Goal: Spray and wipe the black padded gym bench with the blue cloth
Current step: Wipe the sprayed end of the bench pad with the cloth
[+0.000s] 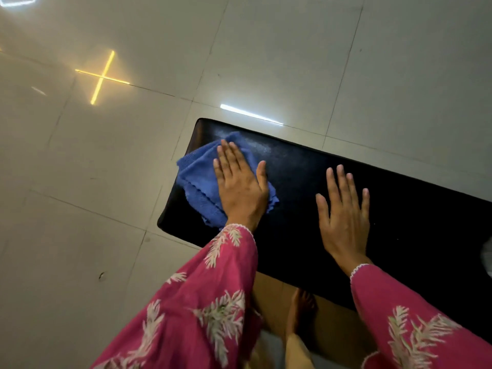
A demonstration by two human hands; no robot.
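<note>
The black padded bench (298,177) runs from the middle of the view to the right edge, seen from above. A crumpled blue cloth (198,179) lies on its left end, partly hanging over the edge. My left hand (239,185) presses flat on the cloth, fingers together and stretched out. My right hand (346,217) rests flat on the bare pad to the right, fingers slightly apart, holding nothing. A pale misty patch of spray (255,145) shows on the pad just beyond the cloth.
Glossy light floor tiles (106,182) surround the bench, with light reflections on them. My bare foot (302,307) stands on the floor under the bench's near edge. A small white object (488,255) is cut off at the right edge.
</note>
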